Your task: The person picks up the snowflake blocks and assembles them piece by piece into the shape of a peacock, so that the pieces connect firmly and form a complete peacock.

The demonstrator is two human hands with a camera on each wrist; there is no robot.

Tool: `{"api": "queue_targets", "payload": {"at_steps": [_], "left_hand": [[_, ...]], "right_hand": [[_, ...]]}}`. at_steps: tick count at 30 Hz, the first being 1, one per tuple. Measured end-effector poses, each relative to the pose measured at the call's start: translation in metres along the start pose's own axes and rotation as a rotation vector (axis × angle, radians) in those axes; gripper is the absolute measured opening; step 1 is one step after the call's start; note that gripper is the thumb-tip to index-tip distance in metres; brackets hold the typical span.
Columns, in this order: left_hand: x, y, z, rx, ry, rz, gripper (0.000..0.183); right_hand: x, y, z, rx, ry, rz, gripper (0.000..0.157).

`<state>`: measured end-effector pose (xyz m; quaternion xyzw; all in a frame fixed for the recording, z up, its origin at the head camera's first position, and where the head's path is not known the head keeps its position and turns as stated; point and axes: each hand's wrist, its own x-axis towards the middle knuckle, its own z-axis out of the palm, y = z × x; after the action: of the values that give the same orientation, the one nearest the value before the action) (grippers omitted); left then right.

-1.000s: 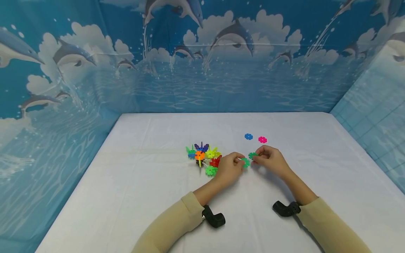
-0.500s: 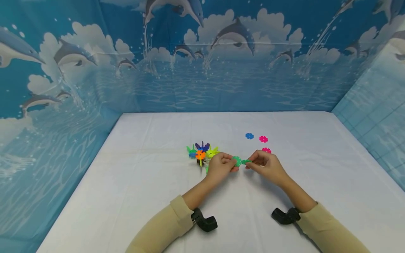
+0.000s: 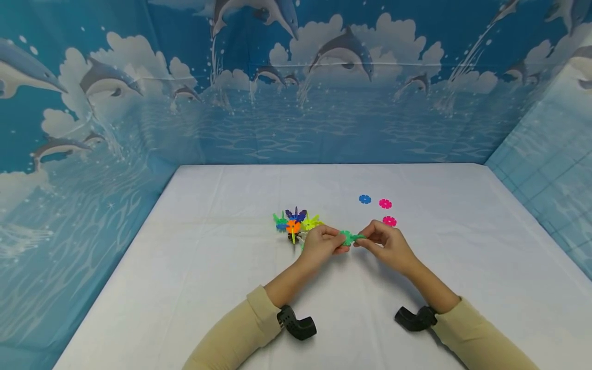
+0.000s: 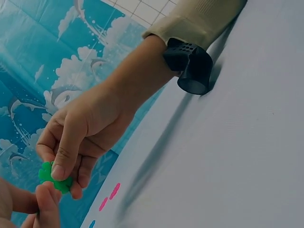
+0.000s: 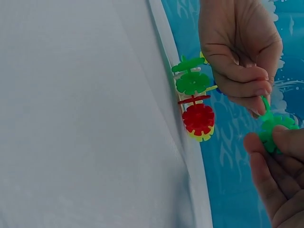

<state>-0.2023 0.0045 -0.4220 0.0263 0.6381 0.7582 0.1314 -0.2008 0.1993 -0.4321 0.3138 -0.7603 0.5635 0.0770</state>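
Observation:
Two green slotted, flower-shaped discs meet at their edges, set at an angle, above the white table. My left hand (image 3: 319,245) pinches the left green disc (image 3: 346,237) between thumb and fingers. The right green disc (image 3: 358,237) is pinched by my right hand (image 3: 389,247). In the right wrist view, the disc of my left hand (image 5: 242,52) looks edge-on, while my right hand (image 5: 285,183) holds one seen face-on. Fingers partly cover both discs in the left wrist view, where the right hand (image 4: 90,118) shows whole.
Left of my hands stands a cluster of joined discs (image 3: 293,226) in several colours, partly hidden by the left hand. Loose on the white table (image 3: 208,288) lie a blue disc (image 3: 365,199) and two pink discs (image 3: 385,204). A dolphin-print cloth (image 3: 324,123) hangs behind.
Both hands have shifted left, the left one now covering more of the cluster. The two green discs, apart one second ago, now touch. A second pink disc has come into view.

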Motion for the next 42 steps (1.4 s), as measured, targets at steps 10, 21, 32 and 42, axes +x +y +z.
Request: {"api": "queue_targets", "payload": {"at_steps": [10, 21, 32, 42], "left_hand": [[-0.005, -0.003, -0.001, -0.057, -0.066, 0.000, 0.011], [-0.010, -0.002, -0.003, 0.145, -0.191, -0.119, 0.011], [-0.023, -0.014, -0.006, 0.192, -0.239, -0.141, 0.011], [-0.025, -0.030, -0.009, 0.249, -0.262, -0.033, 0.011]], "right_hand": [[-0.002, -0.001, 0.001, -0.009, -0.014, -0.007, 0.015], [0.007, -0.007, -0.031, -0.125, -0.210, 0.177, 0.015], [0.016, 0.025, -0.077, -0.461, -0.027, 0.445, 0.028], [0.020, 0.051, -0.085, -0.569, -0.061, 0.608, 0.043]]}}
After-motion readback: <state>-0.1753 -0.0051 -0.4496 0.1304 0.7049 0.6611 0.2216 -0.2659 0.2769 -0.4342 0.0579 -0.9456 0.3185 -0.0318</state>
